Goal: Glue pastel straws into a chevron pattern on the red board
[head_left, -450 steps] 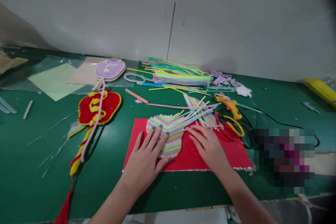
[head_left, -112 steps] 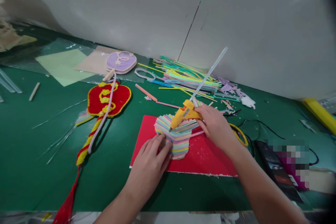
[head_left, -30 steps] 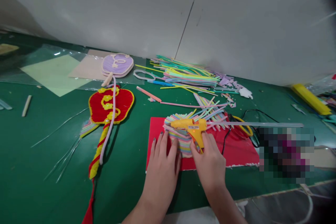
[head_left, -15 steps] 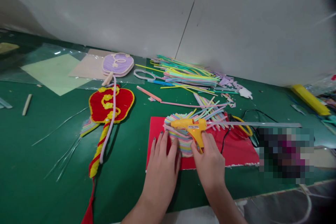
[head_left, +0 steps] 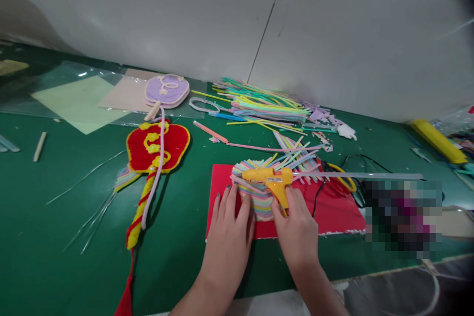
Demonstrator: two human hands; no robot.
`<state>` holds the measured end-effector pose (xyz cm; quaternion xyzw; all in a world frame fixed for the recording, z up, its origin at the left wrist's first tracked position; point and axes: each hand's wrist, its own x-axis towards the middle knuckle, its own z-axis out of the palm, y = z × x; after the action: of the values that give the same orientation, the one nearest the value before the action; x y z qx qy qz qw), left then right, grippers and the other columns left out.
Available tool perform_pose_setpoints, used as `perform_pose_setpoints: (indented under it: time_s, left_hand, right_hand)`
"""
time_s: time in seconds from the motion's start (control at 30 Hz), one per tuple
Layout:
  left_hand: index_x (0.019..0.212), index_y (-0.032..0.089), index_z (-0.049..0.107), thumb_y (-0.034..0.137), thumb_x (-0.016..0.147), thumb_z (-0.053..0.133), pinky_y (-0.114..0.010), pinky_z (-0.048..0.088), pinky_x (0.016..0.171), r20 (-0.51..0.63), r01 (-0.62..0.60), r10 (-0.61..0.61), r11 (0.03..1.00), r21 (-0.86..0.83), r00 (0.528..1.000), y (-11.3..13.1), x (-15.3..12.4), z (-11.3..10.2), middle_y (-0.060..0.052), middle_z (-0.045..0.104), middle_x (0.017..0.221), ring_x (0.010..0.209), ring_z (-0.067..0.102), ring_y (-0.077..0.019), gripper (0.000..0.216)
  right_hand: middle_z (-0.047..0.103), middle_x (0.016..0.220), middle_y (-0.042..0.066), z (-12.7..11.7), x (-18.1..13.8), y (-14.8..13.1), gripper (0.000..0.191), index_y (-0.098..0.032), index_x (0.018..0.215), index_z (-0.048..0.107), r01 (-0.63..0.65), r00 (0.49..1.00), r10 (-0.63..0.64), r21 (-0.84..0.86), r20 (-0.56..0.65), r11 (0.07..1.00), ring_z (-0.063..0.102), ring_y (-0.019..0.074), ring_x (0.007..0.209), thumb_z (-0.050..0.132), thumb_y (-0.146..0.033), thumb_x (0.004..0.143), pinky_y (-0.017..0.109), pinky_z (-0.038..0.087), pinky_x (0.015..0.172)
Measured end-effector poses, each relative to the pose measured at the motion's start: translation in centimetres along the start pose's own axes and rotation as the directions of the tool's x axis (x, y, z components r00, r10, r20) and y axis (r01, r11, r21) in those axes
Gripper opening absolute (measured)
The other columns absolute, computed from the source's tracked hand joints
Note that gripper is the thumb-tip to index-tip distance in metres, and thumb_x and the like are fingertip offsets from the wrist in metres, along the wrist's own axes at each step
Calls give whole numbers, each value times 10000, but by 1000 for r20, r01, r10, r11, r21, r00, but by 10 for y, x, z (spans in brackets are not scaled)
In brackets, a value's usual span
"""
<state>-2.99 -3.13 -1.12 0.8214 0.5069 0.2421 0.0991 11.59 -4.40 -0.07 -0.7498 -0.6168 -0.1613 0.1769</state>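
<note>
My right hand (head_left: pixel 298 227) is closed round the grip of a yellow hot glue gun (head_left: pixel 283 177), with a long clear glue stick (head_left: pixel 374 176) jutting from its back. The nozzle points left over the upper part of a panel of pastel striped pipe cleaners (head_left: pixel 262 203). My left hand (head_left: pixel 227 229) lies flat, fingers spread, its fingertips on the panel's left edge. Loose pipe-cleaner ends stick out along the panel's top and right. Beneath everything is a red board (head_left: pixel 336 217). Whether glue is coming out cannot be seen.
Left of the board lies a red and yellow fan (head_left: pixel 179 143) with a red tassel (head_left: pixel 126 296). A purple fan (head_left: pixel 170 91) is behind it. Loose pipe cleaners (head_left: pixel 266 103) are heaped near the wall. A black cord (head_left: pixel 317 195) runs across the board.
Almost nothing differs. The view has shifted very slightly; both hands and the glue gun keep practically the same place over the striped panel.
</note>
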Motion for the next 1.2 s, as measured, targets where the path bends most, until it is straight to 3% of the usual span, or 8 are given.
perform_pose_setpoints:
  time_s: [0.53, 1.2]
  left_hand:
    - [1281, 155, 511, 187, 913, 468, -533, 446, 1019, 16, 16, -16, 999, -31, 1000, 1, 1, -2, -186, 445, 1427, 1301, 453, -335, 371]
    - [1285, 157, 504, 187, 912, 470, -540, 443, 1018, 8, 14, -14, 999, -30, 1000, 1, 1, -2, -193, 439, 1427, 1302, 449, -335, 376]
  right_hand:
    - [666, 1052, 168, 0, -5, 10, 354, -89, 1116, 601, 19, 998, -22, -56, -55, 998, 664, 219, 738, 386, -313, 946, 282, 465, 517]
    - [672, 999, 143, -6, -13, 22, 363, -133, 1146, 576, -48, 999, 48, -17, -19, 999, 657, 227, 785, 370, -343, 934, 289, 481, 559]
